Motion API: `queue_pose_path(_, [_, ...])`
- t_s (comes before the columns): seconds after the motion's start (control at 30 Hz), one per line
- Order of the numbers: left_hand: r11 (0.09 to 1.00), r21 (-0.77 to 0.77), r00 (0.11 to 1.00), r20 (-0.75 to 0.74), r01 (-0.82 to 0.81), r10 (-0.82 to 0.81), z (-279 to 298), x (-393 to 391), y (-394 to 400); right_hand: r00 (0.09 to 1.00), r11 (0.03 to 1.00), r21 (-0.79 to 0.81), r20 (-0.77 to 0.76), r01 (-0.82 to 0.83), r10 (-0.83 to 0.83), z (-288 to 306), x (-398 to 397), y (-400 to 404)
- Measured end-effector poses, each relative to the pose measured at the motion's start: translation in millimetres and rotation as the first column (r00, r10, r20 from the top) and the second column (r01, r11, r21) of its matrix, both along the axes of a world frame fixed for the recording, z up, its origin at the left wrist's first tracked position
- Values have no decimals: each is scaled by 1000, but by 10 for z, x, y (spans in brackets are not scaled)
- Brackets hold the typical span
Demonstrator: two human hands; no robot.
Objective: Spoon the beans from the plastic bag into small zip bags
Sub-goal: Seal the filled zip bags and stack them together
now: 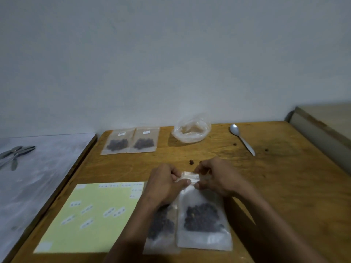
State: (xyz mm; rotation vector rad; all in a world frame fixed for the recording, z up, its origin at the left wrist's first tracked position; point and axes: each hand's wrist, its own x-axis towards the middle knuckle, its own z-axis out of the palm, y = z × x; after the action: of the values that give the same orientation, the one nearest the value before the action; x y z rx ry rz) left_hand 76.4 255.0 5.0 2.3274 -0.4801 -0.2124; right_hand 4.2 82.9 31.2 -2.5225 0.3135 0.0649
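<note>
A small zip bag (pixel 204 221) holding dark beans lies on the wooden table (pixel 284 186) in front of me. My left hand (pixel 164 182) and my right hand (pixel 214 175) pinch its top strip from either side. A second filled zip bag (pixel 161 226) lies partly under my left forearm. Two more filled zip bags (pixel 131 141) lie side by side at the table's far left. The clear plastic bag (pixel 191 130) stands open at the back and looks almost empty. A metal spoon (pixel 242 138) lies to its right.
A pale green label sheet (pixel 91 217) with several white stickers lies at the front left. A few loose beans (pixel 191 161) sit beyond my hands. Pliers (pixel 16 153) rest on a white surface to the left. A beige box (pixel 322 128) stands at the right.
</note>
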Motion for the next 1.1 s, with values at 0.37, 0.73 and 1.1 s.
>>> queue_pose_path(0.37, [724, -644, 908, -414, -247, -59, 304, 22, 179, 942, 732, 674, 175, 98, -287, 171, 52, -47])
queue_pose_path(0.73, [549, -763, 923, -384, -341, 41, 429, 245, 847, 932, 555, 830, 238, -49, -274, 369, 597, 917])
queue_pose_path(1.1, [354, -764, 802, -338, -540, 494, 423, 592, 1925, 940, 940, -50, -63, -338, 335, -69, 625, 1682])
